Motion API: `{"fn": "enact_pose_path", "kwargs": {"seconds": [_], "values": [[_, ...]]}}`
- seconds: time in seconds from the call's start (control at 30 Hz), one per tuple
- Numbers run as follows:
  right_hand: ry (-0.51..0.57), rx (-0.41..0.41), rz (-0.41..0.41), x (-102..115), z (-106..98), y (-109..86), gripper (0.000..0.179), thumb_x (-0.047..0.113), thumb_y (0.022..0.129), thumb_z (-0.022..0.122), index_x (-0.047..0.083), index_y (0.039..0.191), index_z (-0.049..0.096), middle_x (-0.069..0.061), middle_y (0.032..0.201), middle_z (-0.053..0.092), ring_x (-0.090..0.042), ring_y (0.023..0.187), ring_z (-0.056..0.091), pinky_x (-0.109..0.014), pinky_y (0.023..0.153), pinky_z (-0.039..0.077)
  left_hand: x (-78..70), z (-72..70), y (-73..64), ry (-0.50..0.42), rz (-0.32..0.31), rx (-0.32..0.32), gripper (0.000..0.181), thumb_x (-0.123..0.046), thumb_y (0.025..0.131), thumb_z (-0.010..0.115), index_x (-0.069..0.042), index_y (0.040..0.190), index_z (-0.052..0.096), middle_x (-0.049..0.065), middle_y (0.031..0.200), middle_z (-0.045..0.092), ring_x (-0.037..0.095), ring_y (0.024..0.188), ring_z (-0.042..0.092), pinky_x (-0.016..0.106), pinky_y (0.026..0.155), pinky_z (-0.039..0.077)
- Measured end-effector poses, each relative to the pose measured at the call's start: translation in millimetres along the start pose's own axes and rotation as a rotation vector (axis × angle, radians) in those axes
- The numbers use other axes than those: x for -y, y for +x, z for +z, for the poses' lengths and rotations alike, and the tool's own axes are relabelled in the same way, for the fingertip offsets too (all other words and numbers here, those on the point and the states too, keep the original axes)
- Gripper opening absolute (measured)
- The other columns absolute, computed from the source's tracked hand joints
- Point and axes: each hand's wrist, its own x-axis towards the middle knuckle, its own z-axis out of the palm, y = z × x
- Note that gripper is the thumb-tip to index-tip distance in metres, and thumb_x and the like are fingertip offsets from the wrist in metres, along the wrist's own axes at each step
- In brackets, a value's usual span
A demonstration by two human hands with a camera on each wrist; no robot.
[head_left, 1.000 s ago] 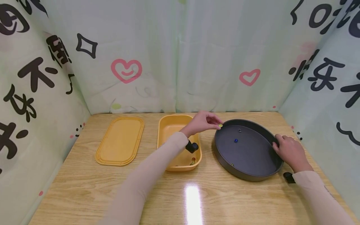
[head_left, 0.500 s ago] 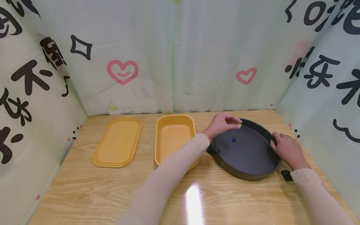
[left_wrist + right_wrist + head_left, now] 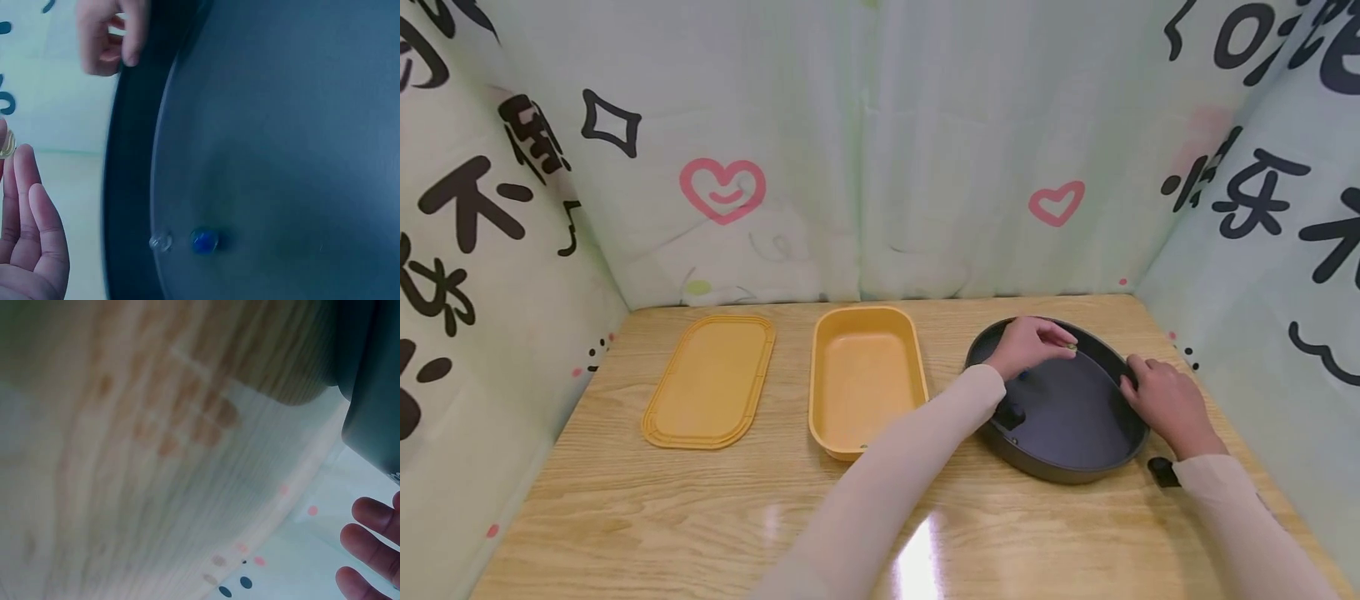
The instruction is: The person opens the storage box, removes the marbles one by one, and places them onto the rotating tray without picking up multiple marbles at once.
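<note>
Over the dark round pan (image 3: 1075, 425), my left hand (image 3: 1030, 346) pinches a small yellowish glass marble (image 3: 7, 144) at its fingertips. My right hand (image 3: 1168, 404) grips the pan's right rim, thumb inside; its fingers (image 3: 372, 540) show beside the pan's outer wall in the right wrist view. Inside the pan lie a blue marble (image 3: 204, 240) and a clear marble (image 3: 160, 241), close together near the wall. Another small marble (image 3: 1015, 440) sits by the pan's near left edge. The left sleeve hides part of the yellow box (image 3: 814, 383).
The yellow box stands open left of the pan, with a tiny object (image 3: 863, 446) at its near end. Farther left lies a flat yellow lid (image 3: 711, 379). Printed curtains (image 3: 865, 150) enclose the wooden table (image 3: 662, 517) at the back and both sides.
My left hand has moved right with the marble, from the gap between box and pan to over the pan's interior. The right hand stays on the rim.
</note>
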Motion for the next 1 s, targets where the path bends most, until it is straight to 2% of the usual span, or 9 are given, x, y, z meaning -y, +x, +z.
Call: {"fn": "enact_pose_path", "kwargs": {"seconds": [0.2,0.5,0.73,1.0], "values": [[-0.001,0.004,0.016,-1.3,-1.2,-3.2,0.022,0.006,0.08,0.062,-0.007,0.094,0.051,-0.027,0.071,0.057,-0.038,0.055,0.052,-0.052,0.049,0.043,2.5,21.0,4.1,0.132,-0.035,0.032,0.016,-0.019,0.078,0.075,-0.015,0.093,0.076,-0.004,0.086,0.074,-0.006,0.07,0.058,0.008,0.063,0.044],[0.007,-0.002,0.018,-0.2,-1.6,-1.3,0.02,0.007,0.08,0.061,-0.006,0.091,0.05,-0.024,0.067,0.054,-0.037,0.053,0.051,-0.052,0.048,0.042,8.9,38.6,3.1,0.255,-0.045,0.162,0.013,-0.016,0.078,0.075,-0.014,0.091,0.076,-0.003,0.083,0.074,-0.006,0.064,0.056,0.007,0.059,0.042],[0.009,-0.029,-0.006,2.1,-1.3,-0.1,0.019,0.006,0.079,0.062,-0.006,0.088,0.05,-0.022,0.063,0.052,-0.034,0.051,0.049,-0.049,0.046,0.041,19.8,47.0,4.5,0.382,-0.033,0.259,0.012,-0.013,0.077,0.076,-0.012,0.088,0.076,-0.003,0.08,0.073,-0.006,0.06,0.054,0.005,0.056,0.041],[0.011,-0.02,-0.008,0.0,0.9,0.8,0.019,0.005,0.08,0.062,-0.006,0.089,0.05,-0.021,0.063,0.052,-0.033,0.05,0.048,-0.049,0.046,0.04,27.6,50.9,3.4,0.517,-0.02,0.285,0.01,-0.011,0.075,0.078,-0.014,0.084,0.076,-0.007,0.077,0.072,-0.006,0.061,0.054,0.003,0.057,0.039]]}}
